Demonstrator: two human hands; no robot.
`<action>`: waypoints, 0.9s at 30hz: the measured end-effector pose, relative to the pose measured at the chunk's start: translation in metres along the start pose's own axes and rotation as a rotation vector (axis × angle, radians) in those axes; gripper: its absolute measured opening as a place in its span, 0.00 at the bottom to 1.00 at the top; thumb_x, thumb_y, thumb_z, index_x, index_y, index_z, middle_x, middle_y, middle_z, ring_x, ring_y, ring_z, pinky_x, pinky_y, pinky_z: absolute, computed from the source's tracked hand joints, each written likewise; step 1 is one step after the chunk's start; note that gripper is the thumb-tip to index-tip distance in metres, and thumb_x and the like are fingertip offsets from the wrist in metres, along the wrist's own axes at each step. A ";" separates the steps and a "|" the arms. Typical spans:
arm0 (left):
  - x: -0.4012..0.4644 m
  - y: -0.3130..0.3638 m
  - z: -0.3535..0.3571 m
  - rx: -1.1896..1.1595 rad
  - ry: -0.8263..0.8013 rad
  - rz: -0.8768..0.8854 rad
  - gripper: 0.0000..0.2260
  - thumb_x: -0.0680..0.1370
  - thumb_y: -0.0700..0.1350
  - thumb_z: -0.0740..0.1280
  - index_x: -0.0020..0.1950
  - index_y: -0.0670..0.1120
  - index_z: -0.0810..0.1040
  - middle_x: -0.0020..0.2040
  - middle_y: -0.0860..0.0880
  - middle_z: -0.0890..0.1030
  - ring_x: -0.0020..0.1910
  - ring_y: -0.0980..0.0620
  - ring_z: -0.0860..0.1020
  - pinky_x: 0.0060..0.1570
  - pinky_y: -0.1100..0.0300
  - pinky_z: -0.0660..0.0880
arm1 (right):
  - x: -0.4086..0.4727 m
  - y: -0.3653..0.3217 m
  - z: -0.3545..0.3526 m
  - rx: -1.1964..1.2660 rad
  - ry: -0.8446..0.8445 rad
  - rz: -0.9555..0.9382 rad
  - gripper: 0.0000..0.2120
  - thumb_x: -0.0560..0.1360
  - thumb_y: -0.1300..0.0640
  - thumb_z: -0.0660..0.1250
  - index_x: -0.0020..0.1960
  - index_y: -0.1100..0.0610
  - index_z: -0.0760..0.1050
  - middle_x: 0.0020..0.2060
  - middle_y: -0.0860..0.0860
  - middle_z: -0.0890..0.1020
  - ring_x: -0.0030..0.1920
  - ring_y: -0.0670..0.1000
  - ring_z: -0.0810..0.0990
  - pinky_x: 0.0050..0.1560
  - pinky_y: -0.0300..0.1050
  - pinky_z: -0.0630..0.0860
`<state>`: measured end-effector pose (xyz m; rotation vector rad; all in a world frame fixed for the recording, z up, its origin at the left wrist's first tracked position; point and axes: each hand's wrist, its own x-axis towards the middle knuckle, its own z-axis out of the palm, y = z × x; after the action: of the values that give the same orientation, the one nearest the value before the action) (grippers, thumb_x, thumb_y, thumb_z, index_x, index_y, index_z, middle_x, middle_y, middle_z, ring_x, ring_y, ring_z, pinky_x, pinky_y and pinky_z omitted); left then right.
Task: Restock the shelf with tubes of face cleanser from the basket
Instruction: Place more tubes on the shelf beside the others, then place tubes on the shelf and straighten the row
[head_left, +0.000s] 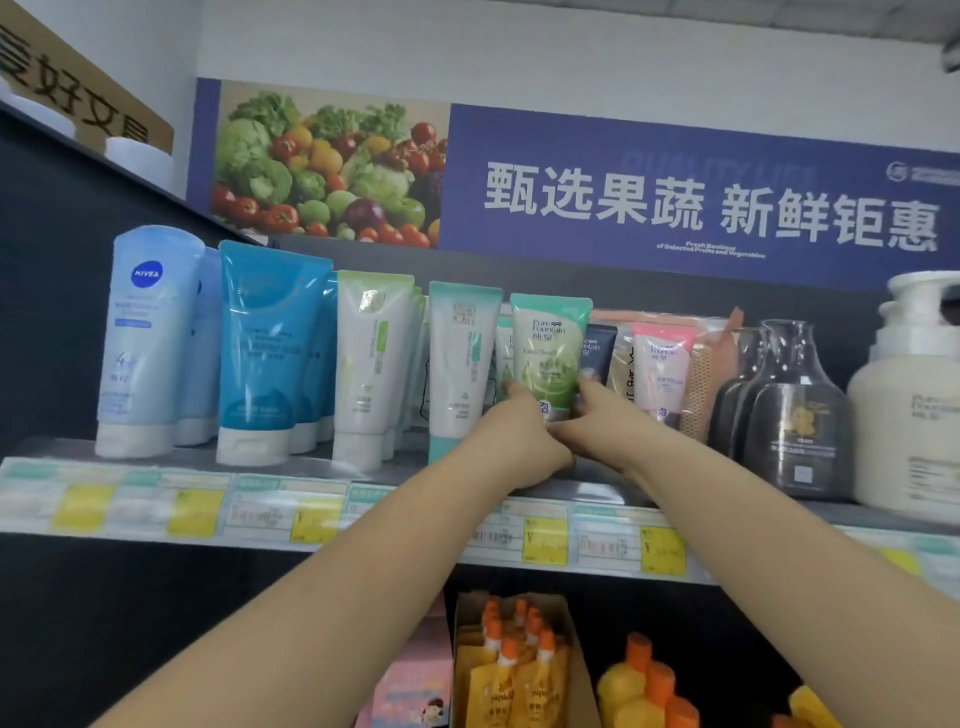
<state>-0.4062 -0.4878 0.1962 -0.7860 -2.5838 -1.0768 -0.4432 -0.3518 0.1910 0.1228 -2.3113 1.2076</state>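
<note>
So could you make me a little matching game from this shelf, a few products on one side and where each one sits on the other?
Things:
1. pale blue tube
2. green tube
3. dark bottle
4. orange-capped pouches

Places:
A. on the lower shelf, in a box
B. at the far left of the top shelf
C. held by both hands, the left hand and the right hand
D. right of the pink tube, beside a cream pump bottle

Pairs: 1-B, 2-C, 3-D, 4-A
</note>
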 end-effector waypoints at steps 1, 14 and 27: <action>0.006 -0.007 0.002 -0.006 0.011 -0.012 0.38 0.71 0.47 0.70 0.74 0.40 0.53 0.59 0.44 0.77 0.56 0.46 0.76 0.54 0.55 0.75 | -0.020 -0.020 -0.014 0.001 0.033 -0.002 0.18 0.68 0.61 0.73 0.55 0.54 0.72 0.49 0.54 0.81 0.43 0.49 0.78 0.47 0.45 0.76; -0.024 0.011 0.000 0.230 0.198 0.109 0.17 0.79 0.45 0.60 0.63 0.35 0.69 0.54 0.40 0.79 0.50 0.42 0.78 0.43 0.56 0.72 | -0.105 -0.078 -0.019 -0.339 0.261 -0.242 0.21 0.76 0.61 0.64 0.68 0.57 0.66 0.51 0.45 0.71 0.54 0.44 0.70 0.49 0.32 0.62; -0.154 -0.067 0.037 0.250 0.342 0.578 0.30 0.72 0.45 0.55 0.74 0.39 0.59 0.72 0.40 0.65 0.73 0.43 0.62 0.70 0.45 0.61 | -0.215 -0.042 0.044 -0.419 0.115 -0.496 0.28 0.77 0.64 0.61 0.72 0.46 0.56 0.62 0.38 0.64 0.62 0.30 0.56 0.63 0.18 0.51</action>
<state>-0.3163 -0.5606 0.0687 -1.0784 -1.9688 -0.6303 -0.2637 -0.4448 0.0969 0.4315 -2.1972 0.4652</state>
